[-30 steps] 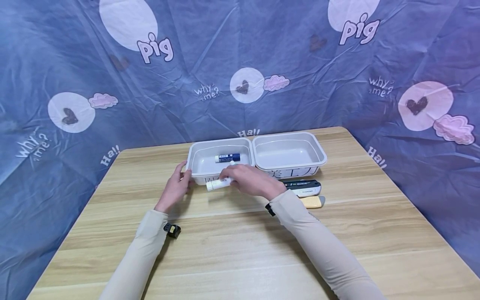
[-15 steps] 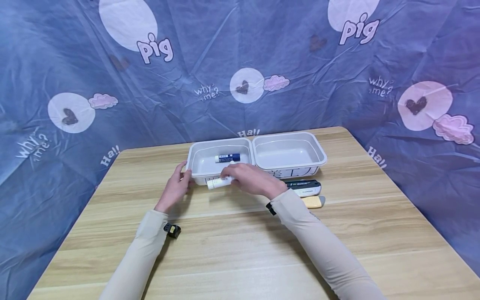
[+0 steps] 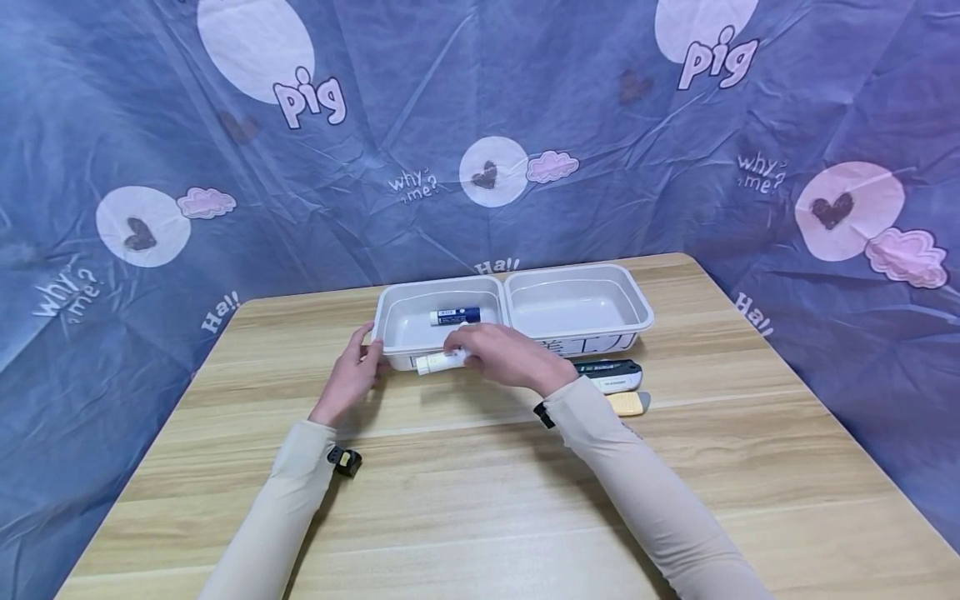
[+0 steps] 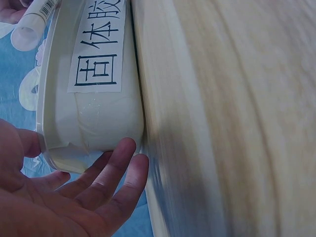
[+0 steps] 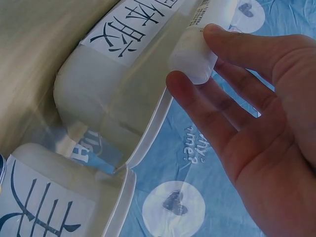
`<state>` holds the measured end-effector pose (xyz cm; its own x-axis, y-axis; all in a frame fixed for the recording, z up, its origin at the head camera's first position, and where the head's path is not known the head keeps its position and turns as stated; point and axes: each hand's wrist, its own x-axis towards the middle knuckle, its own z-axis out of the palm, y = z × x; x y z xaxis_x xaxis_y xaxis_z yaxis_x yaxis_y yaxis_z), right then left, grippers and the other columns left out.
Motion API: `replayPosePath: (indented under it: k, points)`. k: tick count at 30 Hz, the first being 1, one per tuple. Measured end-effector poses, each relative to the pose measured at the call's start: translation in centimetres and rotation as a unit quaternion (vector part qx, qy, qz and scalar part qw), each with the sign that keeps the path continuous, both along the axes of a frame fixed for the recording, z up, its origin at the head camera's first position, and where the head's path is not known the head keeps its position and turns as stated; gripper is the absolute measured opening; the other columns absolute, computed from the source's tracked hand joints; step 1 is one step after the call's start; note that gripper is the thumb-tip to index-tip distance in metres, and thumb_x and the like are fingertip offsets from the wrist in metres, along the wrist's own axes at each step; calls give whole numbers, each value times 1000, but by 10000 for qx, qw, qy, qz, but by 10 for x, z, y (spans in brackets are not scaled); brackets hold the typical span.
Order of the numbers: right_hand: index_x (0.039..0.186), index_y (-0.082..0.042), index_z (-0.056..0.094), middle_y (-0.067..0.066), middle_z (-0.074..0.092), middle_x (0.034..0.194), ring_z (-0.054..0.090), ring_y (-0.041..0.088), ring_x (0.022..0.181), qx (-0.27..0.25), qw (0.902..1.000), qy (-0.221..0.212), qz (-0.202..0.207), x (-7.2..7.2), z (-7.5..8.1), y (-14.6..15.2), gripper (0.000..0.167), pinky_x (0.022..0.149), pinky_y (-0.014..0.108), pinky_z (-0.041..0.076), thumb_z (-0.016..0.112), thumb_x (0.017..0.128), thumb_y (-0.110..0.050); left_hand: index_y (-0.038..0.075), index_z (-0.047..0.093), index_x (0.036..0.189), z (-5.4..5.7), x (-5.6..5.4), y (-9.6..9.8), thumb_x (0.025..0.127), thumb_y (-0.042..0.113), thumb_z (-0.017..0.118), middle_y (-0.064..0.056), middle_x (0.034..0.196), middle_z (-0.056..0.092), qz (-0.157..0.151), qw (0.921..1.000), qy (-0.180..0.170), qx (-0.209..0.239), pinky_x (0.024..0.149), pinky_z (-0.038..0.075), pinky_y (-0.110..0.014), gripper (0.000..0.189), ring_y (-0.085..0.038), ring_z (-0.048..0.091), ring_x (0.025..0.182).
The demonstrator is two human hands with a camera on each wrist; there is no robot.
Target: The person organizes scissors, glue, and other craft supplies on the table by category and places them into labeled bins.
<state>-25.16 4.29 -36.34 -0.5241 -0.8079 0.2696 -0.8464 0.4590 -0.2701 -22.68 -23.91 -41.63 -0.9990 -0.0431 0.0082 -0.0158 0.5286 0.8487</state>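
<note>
My right hand pinches a white glue stick between thumb and fingers. It lies roughly level, above the front rim of the left plastic box. In the right wrist view the stick's rounded white end shows between thumb and fingertips. My left hand holds that box at its left end, thumb at the rim and fingers against the end wall. Inside the box lies a blue glue stick with a white end. A paper label with Chinese characters is stuck on its front.
A second white box stands against the first on the right, its label partly covered by my right hand. In front of it lie a black-and-white cutter and a yellow-handled one, both partly hidden by my right arm. A printed blue cloth hangs behind.
The right hand and the white glue stick have shifted very slightly up and to the right. The left hand and both boxes stay where they were.
</note>
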Motion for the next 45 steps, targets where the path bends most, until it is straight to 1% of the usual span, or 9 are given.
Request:
replayPosePath:
  k: [5, 11, 20, 29, 37, 45]
  points:
    - [119, -9, 70, 1, 72, 119, 66, 16, 116, 20, 10000, -63, -22, 0, 1, 1, 30, 102, 32, 52, 69, 92, 4, 11, 20, 163, 0, 0, 0, 112, 34, 36, -33, 135, 58, 9, 10000, 12, -43, 83, 60, -45, 59, -43, 69, 109]
    - [119, -9, 70, 2, 72, 120, 66, 16, 117, 8, 10000, -27, -16, -2, 2, 2, 32, 103, 31, 52, 71, 91, 5, 11, 19, 164, 1, 0, 0, 112, 35, 36, -33, 135, 58, 21, 10000, -12, -39, 83, 60, -45, 59, -42, 69, 109]
    - [119, -8, 69, 2, 71, 119, 65, 17, 115, 49, 10000, 25, -60, -4, 2, 5, 31, 101, 32, 52, 71, 91, 5, 12, 20, 164, 0, -1, 0, 112, 35, 36, -33, 135, 58, 51, 10000, -33, -55, 83, 60, -45, 59, -42, 69, 108]
    - [120, -9, 70, 2, 71, 122, 66, 17, 116, 87, 9998, -107, -162, -5, 4, 8, 31, 102, 32, 52, 70, 92, 4, 12, 18, 164, -1, -1, 0, 112, 36, 35, -33, 138, 56, 18, 10000, -34, -73, 84, 60, -44, 60, -42, 69, 110]
    - [122, -9, 69, 3, 71, 124, 65, 20, 119, 74, 9994, -213, -253, -3, 7, 10, 31, 104, 33, 52, 70, 93, 2, 13, 19, 164, -1, -1, 0, 112, 36, 36, -32, 138, 57, 33, 9999, -38, -92, 83, 60, -44, 59, -42, 69, 110]
    - [123, -11, 68, 3, 71, 125, 66, 19, 118, 12, 9993, -218, -293, -5, 7, 12, 31, 102, 33, 53, 69, 94, 2, 12, 19, 164, -1, -1, 0, 112, 35, 36, -33, 138, 57, 18, 10000, -20, -86, 84, 60, -46, 59, -43, 69, 110]
